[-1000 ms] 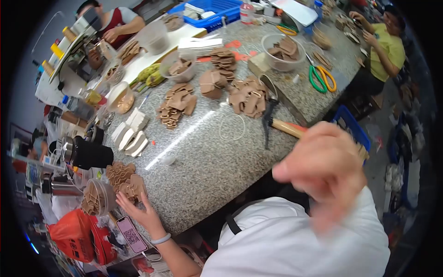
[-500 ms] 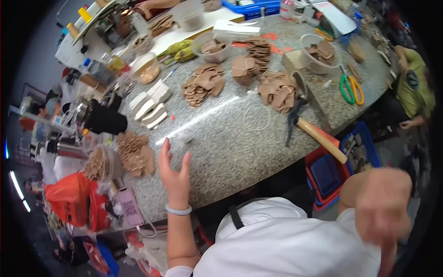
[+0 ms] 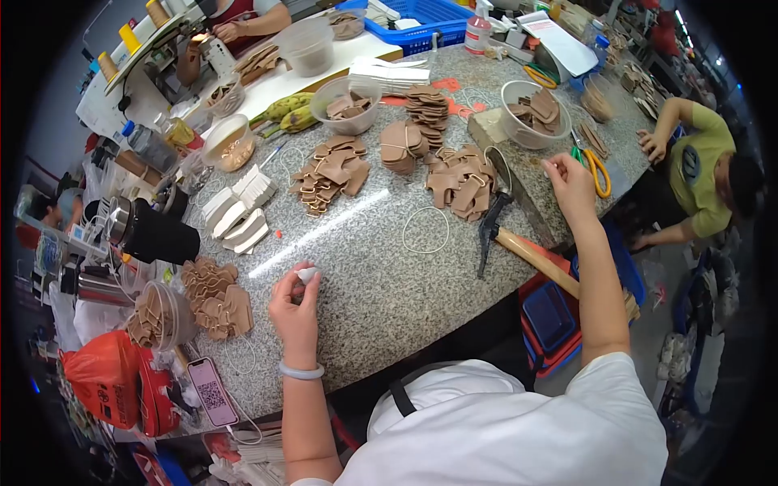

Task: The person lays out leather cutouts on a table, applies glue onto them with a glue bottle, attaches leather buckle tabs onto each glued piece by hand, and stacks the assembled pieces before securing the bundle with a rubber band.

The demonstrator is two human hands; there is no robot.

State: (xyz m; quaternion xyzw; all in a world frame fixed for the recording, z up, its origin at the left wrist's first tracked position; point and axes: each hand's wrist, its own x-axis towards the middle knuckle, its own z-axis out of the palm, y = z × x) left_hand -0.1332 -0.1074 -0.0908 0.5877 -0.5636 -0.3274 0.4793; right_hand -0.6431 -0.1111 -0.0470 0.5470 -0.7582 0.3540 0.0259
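Note:
My left hand (image 3: 293,312) is over the near part of the granite table, its thumb and fingers closed on a small white lump (image 3: 306,274). What the lump is made of does not show. My right hand (image 3: 574,193) reaches to the stone block (image 3: 519,174) at the right, thumb and fingertips pinched together. Whatever sits between those fingertips is too small to make out. Close by are green-and-orange handled scissors (image 3: 600,172), partly behind that hand, and a hammer (image 3: 535,261) with a wooden handle. A pile of brown cut pieces (image 3: 460,180) lies left of the hammer head.
More brown pieces lie in piles (image 3: 331,172) and tubs (image 3: 535,117). White strips (image 3: 237,212), a phone (image 3: 212,393), a black tumbler (image 3: 162,231) and a red bag (image 3: 101,377) line the left. One person (image 3: 701,166) is at the right, another (image 3: 243,24) by a sewing machine.
My left hand has closed on the small white lump that lay on the table. My right hand has swung from near my body out to the stone block, its fingers now pinched.

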